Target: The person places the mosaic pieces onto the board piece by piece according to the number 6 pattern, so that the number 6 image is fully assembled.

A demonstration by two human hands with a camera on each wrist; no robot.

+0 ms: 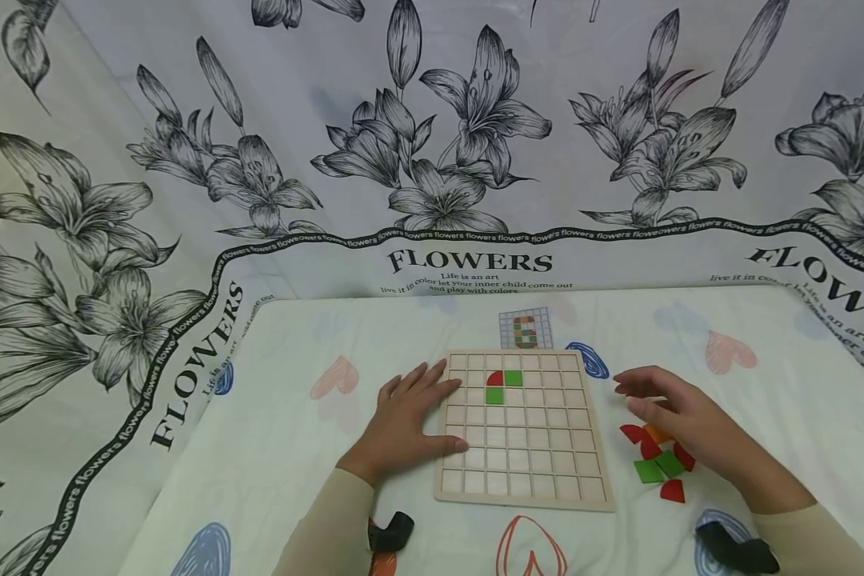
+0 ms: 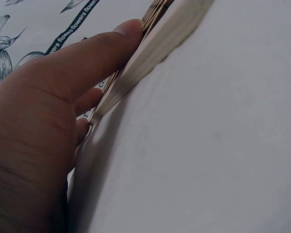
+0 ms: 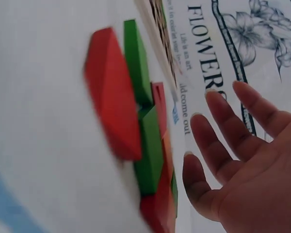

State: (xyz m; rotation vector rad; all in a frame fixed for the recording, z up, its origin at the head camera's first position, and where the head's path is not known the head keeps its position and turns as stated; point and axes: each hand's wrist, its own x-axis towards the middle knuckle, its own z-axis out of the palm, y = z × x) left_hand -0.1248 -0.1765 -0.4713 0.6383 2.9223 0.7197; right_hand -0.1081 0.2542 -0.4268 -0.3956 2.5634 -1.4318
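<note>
A wooden grid board (image 1: 529, 464) lies flat on the table. In its upper cells sit a red quarter-round piece (image 1: 494, 378), a green square (image 1: 513, 378) beside it and another green square (image 1: 494, 396) below. My left hand (image 1: 402, 424) rests on the board's left edge, fingers spread and thumb on the rim. Right of the board, my right hand (image 1: 680, 412) hovers by a small pile of loose pieces, fingers loosely bent and holding nothing. That pile has green squares (image 1: 648, 471), red quarter-rounds (image 1: 673, 491) and an orange piece (image 1: 657, 433), partly hidden behind the hand.
Behind the board lies a small gridded pattern card (image 1: 542, 318) with a coloured figure on it. A white cloth (image 1: 288, 448) printed with hearts covers the table. Flower-printed curtains (image 1: 446, 112) stand at the back and left. Black straps (image 1: 738, 548) lie near both wrists.
</note>
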